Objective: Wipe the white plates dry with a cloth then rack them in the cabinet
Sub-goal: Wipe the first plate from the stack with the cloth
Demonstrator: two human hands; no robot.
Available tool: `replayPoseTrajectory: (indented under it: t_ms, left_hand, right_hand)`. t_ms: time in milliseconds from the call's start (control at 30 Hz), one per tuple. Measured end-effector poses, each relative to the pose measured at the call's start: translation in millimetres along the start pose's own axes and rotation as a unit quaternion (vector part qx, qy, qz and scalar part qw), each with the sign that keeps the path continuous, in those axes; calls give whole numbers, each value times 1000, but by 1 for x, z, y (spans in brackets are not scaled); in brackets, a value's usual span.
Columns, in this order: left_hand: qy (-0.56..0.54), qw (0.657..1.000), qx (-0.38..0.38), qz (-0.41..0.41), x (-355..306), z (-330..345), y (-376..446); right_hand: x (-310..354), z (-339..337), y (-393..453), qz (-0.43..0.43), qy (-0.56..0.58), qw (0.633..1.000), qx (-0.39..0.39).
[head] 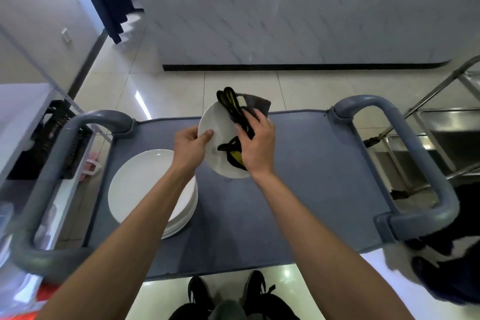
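Note:
I hold one white plate (217, 127) tilted above the grey cart top (306, 176). My left hand (191, 144) grips the plate's left rim, thumb on its face. My right hand (255, 145) presses a dark grey cloth with black and yellow trim (235, 109) against the plate's face; part of the cloth sticks up past the far rim. A stack of several white plates (145, 187) lies on the cart at the left, partly hidden by my left forearm.
The cart has thick grey handles at the left (49, 163) and right (415, 143). A black crate (52, 143) sits on a white shelf at left. Steel racks (441, 122) stand at right. A black and white cloth (446, 249) hangs at the right handle. My shoes (228, 296) are below.

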State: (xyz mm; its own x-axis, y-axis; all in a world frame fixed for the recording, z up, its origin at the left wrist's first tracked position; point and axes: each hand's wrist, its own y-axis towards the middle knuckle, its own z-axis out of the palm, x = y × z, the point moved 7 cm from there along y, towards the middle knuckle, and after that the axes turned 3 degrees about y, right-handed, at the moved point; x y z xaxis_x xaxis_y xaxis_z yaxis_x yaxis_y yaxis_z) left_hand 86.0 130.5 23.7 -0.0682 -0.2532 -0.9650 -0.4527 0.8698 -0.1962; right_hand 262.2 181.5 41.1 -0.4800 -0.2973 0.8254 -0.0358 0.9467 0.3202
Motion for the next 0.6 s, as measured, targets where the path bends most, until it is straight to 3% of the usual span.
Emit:
replayPoseTrajectory:
  t_ms: [233,600]
  left_hand:
    - [1,1000,21,-1,-8,-7,-6]
    - [4,999,44,-3,-18,-10,-14]
  right_hand:
    - [0,23,-9,-24,-56,988,141]
    - [24,27,0,-206,-189,947,159]
